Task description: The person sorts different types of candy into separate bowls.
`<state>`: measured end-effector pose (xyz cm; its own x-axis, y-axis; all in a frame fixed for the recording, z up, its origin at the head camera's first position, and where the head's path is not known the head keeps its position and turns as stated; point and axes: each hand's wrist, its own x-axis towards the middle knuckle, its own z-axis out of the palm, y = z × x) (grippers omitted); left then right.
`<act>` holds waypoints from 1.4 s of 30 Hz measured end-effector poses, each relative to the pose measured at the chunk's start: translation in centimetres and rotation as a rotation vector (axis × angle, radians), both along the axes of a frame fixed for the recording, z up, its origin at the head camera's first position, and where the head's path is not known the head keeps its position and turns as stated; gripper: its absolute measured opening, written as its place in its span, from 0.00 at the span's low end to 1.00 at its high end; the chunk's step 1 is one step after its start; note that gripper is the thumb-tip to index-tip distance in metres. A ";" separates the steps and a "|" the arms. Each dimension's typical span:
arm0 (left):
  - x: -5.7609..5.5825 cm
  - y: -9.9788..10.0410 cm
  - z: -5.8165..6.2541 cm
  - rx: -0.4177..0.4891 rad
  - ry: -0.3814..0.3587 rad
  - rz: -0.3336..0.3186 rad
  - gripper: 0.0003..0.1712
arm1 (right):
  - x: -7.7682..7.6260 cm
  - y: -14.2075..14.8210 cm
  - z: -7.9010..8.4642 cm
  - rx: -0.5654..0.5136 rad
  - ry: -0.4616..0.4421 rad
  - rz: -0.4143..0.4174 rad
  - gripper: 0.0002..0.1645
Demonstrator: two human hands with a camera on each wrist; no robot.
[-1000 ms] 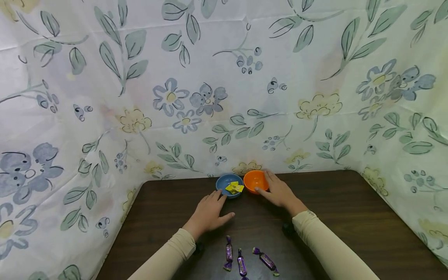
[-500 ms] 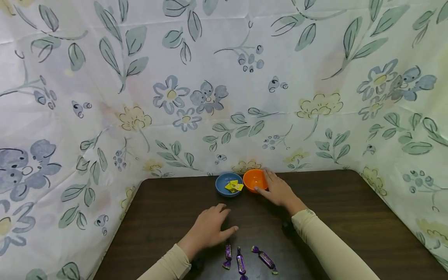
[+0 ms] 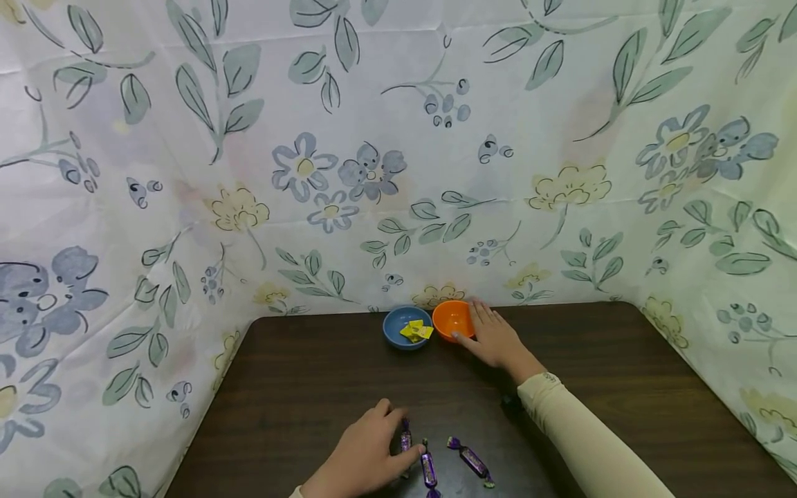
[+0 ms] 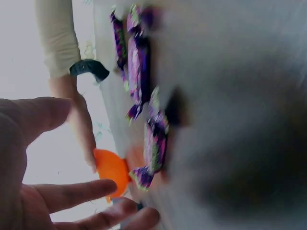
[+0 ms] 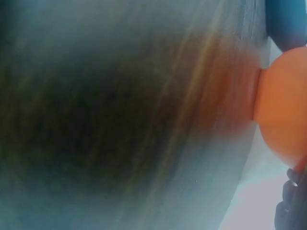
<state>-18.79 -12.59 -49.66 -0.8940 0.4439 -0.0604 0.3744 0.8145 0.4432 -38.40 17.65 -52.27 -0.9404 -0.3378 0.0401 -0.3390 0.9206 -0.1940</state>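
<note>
Three purple twist-wrapped candies lie on the dark table: a left candy (image 3: 406, 437), a middle candy (image 3: 429, 469) and a right candy (image 3: 471, 462). My left hand (image 3: 367, 453) is low at the left candy, partly covering it in the head view. Its thumb and fingers (image 4: 76, 194) are spread apart, with nothing between them. At the back, my right hand (image 3: 498, 342) rests against the right side of an orange bowl (image 3: 445, 332), thumb at its front and fingers stretched along its side. In the right wrist view the bowl's orange wall (image 5: 283, 105) shows at the right edge.
A blue bowl (image 3: 394, 338) holding yellow-wrapped candies (image 3: 416, 330) stands just left of the orange one. Both bowls sit at the back edge of the wooden table (image 3: 299, 373). Floral cloth (image 3: 398, 173) hangs behind and at the sides.
My left hand has drawn back from beside the blue bowl, down toward the purple candies. My right hand stays against the orange bowl.
</note>
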 end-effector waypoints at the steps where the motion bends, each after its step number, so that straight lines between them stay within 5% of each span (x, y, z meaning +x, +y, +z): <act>1: 0.2 0.1 -0.1 0.000 -0.021 0.013 0.42 | 0.0 0.0 0.0 0.002 0.003 0.000 0.63; 14: 1.0 0.9 -1.3 -0.039 -0.073 0.111 0.44 | 0.1 -0.2 0.1 0.001 -0.013 -0.008 0.63; 31: 0.7 1.4 -2.1 -0.022 0.036 0.154 0.30 | 0.1 -0.1 -0.3 -0.006 -0.015 -0.008 0.64; 37: 0.9 1.4 -2.4 0.030 0.118 0.124 0.08 | 0.1 -0.1 -0.2 -0.017 -0.016 -0.007 0.63; 42: 1.1 1.5 -2.3 0.055 0.187 0.109 0.13 | 0.2 -0.2 0.0 -0.010 -0.013 -0.006 0.62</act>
